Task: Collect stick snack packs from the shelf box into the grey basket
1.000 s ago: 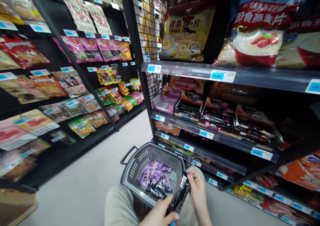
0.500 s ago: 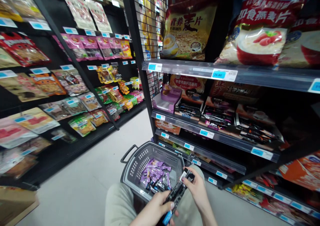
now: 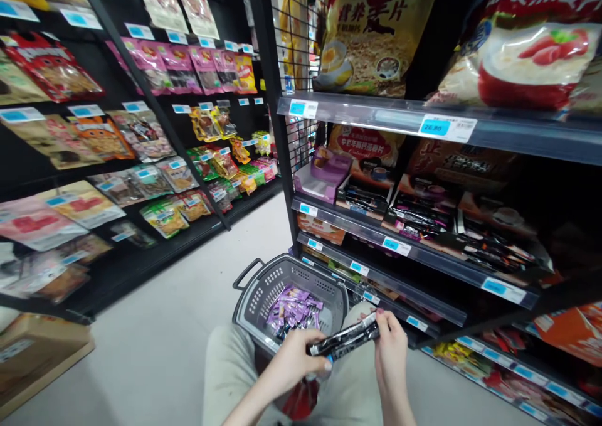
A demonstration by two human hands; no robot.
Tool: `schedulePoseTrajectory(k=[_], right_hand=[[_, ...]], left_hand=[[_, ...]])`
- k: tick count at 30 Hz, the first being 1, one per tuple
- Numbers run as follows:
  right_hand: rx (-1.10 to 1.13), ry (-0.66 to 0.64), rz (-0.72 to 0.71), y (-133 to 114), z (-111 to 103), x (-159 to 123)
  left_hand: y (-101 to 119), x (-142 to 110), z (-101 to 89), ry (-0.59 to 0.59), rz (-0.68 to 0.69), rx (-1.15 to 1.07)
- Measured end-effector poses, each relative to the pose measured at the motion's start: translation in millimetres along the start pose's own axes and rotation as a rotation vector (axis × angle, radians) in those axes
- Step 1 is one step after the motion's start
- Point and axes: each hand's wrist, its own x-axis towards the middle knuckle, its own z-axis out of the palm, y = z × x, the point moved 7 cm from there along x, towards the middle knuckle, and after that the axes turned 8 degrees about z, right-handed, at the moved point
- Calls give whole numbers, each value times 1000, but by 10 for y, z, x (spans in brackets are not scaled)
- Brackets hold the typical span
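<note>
Gripping slim black sachets (image 3: 347, 338), slanted lengthwise from eight o'clock in the left hand (image 3: 297, 356) to two o'clock in the right hand (image 3: 390, 341).

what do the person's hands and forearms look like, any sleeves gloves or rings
Both the left hand and the right hand are ungloved, with slender fingers. The right shows dark pinkish-red nail colour; the left thumbnail looks paler, its exact shade unclear. No sleeves reach the visible forearms, and no rings, watch or bracelets can be made out.
</note>
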Motion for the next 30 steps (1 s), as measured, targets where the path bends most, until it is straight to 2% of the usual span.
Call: schedulePoseTrajectory(k=[2, 5, 7, 9, 13, 18, 20, 25, 28, 30], right_hand=[[-11, -21, 47, 26, -53, 31], [-41, -127, 106, 28, -76, 12], [-61, -208, 145, 23, -61, -52], [-87, -263, 181, 22, -40, -132], [-143, -232, 214, 43, -51, -234], [-185, -222, 212, 91, -82, -218], [-246, -307, 207, 85, -54, -205], [-517, -655, 156, -35, 201, -311], [-525, -825, 141, -134, 474, -429], [-473, -882, 165, -170, 632, -480]], left_hand=[[-10, 31, -106, 59, -7, -76], [-20, 63, -283, 194, -16, -197], [-9, 72, -403, 280, -1, -220], [10, 78, -488, 310, 14, -222], [67, 86, -539, 225, 21, -217], [115, 65, -517, 103, -20, -256], [126, 54, -519, 94, -20, -260], [186, 50, -416, 13, -22, -133], [283, 95, -288, -77, 21, -13], [385, 147, -283, -43, 106, 93]])
